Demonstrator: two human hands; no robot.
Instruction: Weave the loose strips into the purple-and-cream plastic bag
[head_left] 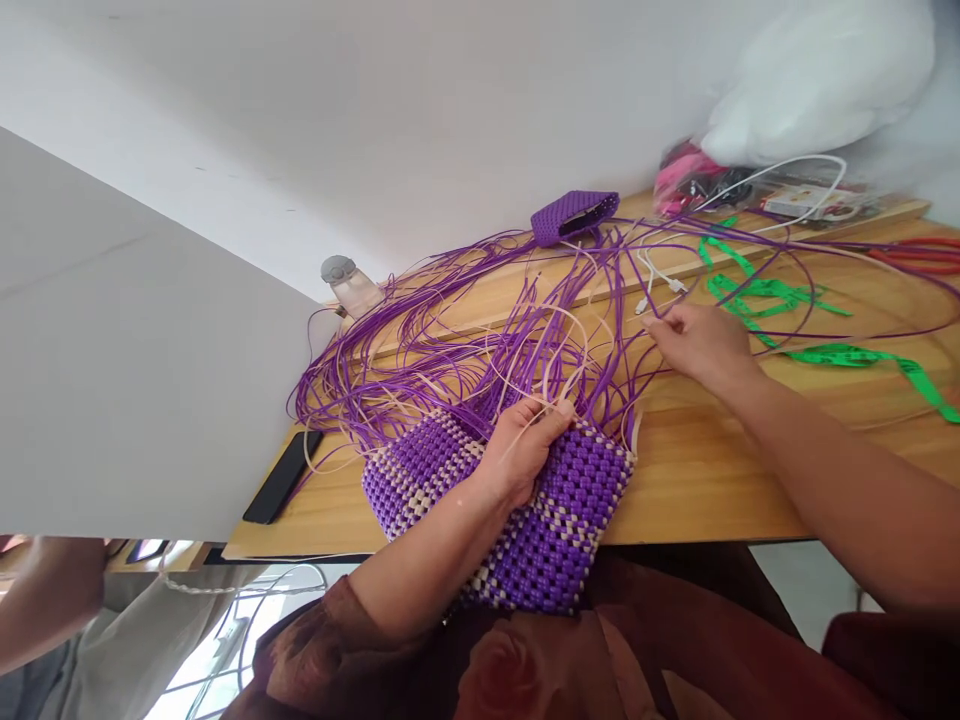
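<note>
At frame centre, the left hand (pixel 525 445) presses curled fingers on the purple woven bag (pixel 517 520), pinching a cream strand, while the right hand (pixel 701 345) pinches purple strands (pixel 420 350) on the desk (pixel 697 470).

The woven bag panel (pixel 525 510) is knotted from glossy purple and cream plastic cord, its surface bumpy, and the loose purple strands (pixel 420 350) shine the same way. The worktop (pixel 720 470) is smooth, lightly varnished pale wood. The green tape (pixel 780 300) looks thin and slick, while the phone (pixel 281 478) is glossy black.

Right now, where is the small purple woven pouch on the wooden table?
In the head view, the small purple woven pouch lies at the far edge of the wooden table, beyond the loose purple strands, left of the pink bundle.
</note>
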